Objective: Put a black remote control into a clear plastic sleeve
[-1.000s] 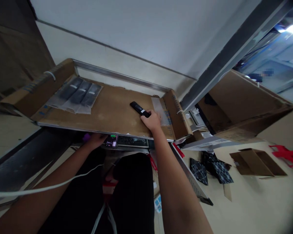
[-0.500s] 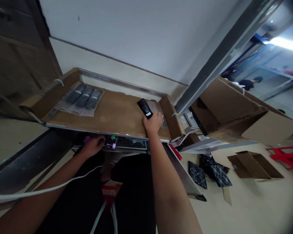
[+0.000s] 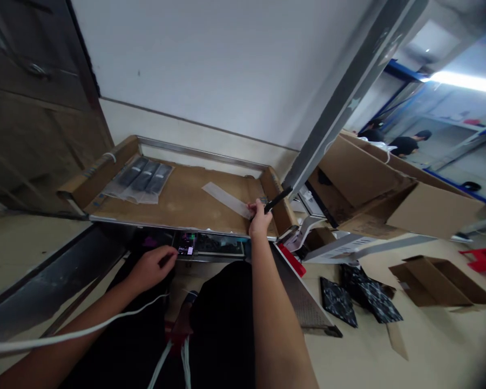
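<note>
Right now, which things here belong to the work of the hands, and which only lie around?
In use:
right hand holding a black remote
clear sleeve beside it
left hand near the lit device

Lying about:
bagged remotes
open cartons
dark patterned sheets on the floor

Our two bare forearms with no sleeves, left hand [image 3: 152, 267] and right hand [image 3: 259, 220] ungloved, black trousers — a thin white cable [image 3: 73, 332] trailing behind our left fingers

Right hand [image 3: 259, 219] extended forward, grip closed. Left hand [image 3: 149, 267] lower, fingers curled, arm bent.
</note>
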`<state>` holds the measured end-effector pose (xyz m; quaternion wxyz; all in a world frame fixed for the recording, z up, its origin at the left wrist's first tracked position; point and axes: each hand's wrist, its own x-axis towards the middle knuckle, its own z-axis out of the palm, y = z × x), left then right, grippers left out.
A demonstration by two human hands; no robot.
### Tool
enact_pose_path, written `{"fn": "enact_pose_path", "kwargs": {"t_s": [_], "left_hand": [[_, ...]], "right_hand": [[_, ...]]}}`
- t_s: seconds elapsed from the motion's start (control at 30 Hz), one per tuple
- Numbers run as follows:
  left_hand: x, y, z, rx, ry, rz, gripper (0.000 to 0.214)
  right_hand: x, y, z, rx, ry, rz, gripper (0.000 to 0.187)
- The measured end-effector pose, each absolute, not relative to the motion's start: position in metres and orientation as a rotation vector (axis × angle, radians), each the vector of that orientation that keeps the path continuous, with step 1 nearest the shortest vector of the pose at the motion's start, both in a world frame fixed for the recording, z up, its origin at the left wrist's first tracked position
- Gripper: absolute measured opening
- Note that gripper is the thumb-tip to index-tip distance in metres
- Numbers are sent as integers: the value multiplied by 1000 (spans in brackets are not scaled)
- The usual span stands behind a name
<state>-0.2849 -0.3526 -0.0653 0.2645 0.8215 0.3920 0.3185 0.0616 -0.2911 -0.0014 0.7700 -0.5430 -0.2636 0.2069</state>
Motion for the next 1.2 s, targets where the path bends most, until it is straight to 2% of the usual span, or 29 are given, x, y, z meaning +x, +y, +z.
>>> {"fn": "enact_pose_path", "kwargs": {"t_s": [0.17, 0.23, 0.3, 0.5, 0.7, 0.93, 1.07, 1.2], "left_hand": [[-196, -344, 15, 2371, 704, 961, 13], [-153, -320, 29, 2436, 651, 953, 19], [-118, -292, 28, 2540, 624, 904, 26], [-88, -248, -2, 2543, 1080, 962, 21], [-90, -253, 3, 2613, 923, 907, 12], [-87, -255, 7, 2605, 723, 885, 22], [-85, -251, 9, 2521, 804, 824, 19], [-82, -245, 10, 2473, 881, 749, 18]], "right_hand": [[60, -313, -4, -1562, -562, 102, 39], [63, -321, -2, -1710, -632, 20, 37], [66, -326, 2, -1812, -732, 24, 35], [74, -317, 5, -1780, -635, 173, 40], [83, -310, 2, -1344, -593, 685, 32], [78, -318, 6, -1187, -676, 921, 36], [67, -306, 4, -1245, -720, 916, 36], [64, -298, -4, -1414, -704, 582, 40]]}}
